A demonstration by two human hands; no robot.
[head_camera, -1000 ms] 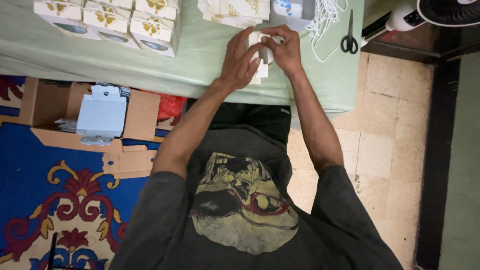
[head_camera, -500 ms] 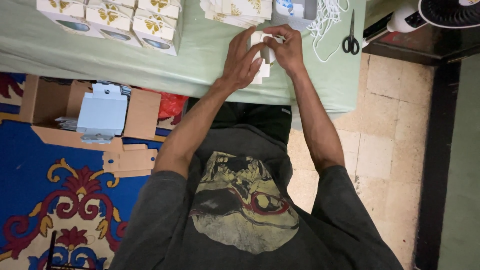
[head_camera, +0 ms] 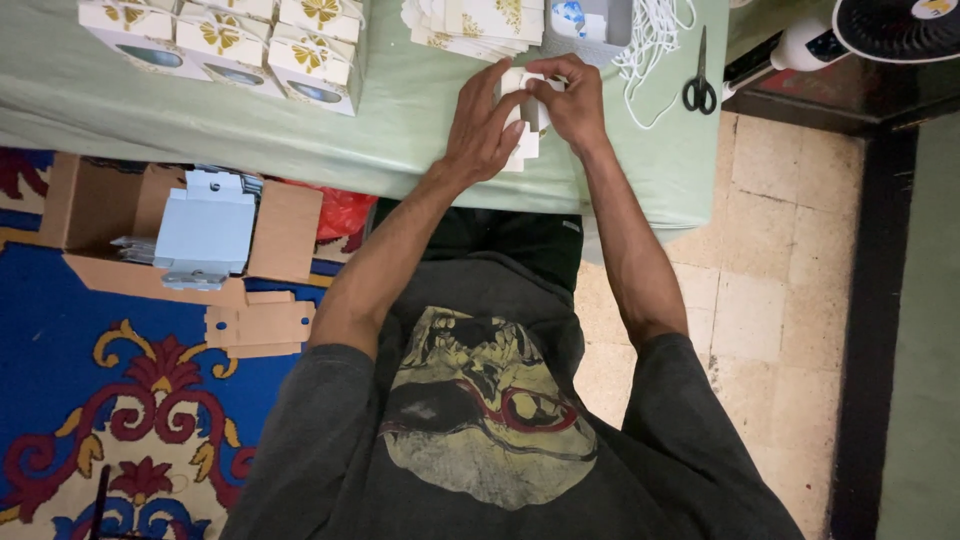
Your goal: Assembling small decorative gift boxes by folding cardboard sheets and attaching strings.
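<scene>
Together, both hands (head_camera: 530,120) on small white box (head_camera: 522,140)

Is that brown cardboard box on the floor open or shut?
Open: the box has its flaps spread outward, and pale flat card pieces lie inside it.

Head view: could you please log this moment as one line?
left hand: holds box blank | right hand: holds same blank | over table | scissors at right

Small white folded card box (head_camera: 522,118) largely covered by left hand (head_camera: 482,125) and right hand (head_camera: 572,98), so shape unclear; beyond it, stack of flat white card blanks with gold print (head_camera: 475,20) cropped by top edge; right of it, dark round fan (head_camera: 900,25) cropped likewise.
</scene>
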